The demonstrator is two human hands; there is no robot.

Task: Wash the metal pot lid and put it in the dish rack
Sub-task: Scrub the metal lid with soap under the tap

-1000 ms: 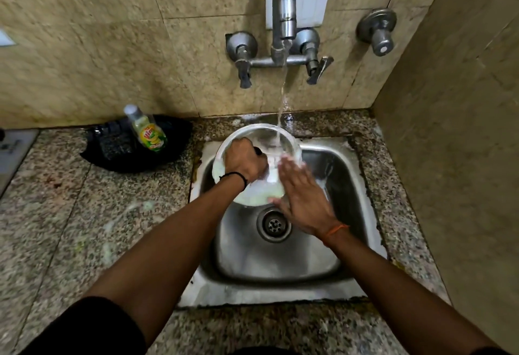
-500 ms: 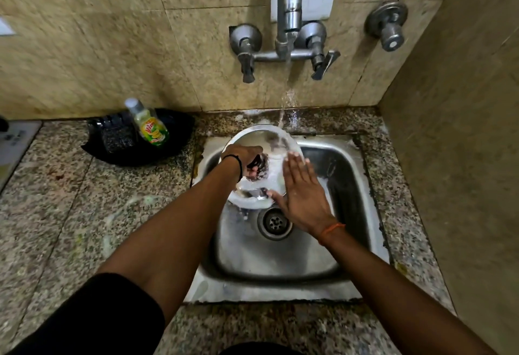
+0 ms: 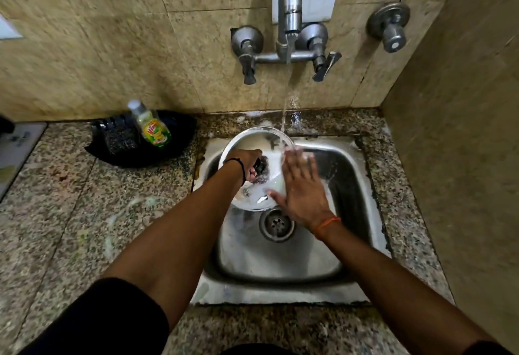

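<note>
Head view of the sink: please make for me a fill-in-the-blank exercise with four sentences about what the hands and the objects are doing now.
1. The left hand grips the pot lid by its black ____.
2. The right hand, fingers spread, lies ____ against the lid.
3. Water runs from the ____ on the wall onto the lid's far edge.
4. The dish soap bottle stands to the ____ of the sink.

Missing words: knob; flat; tap; left

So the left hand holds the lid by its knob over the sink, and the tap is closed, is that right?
Not quite. The head view shows water running from the tap onto the lid. The rest holds: the left hand grips the knob over the sink.
</note>
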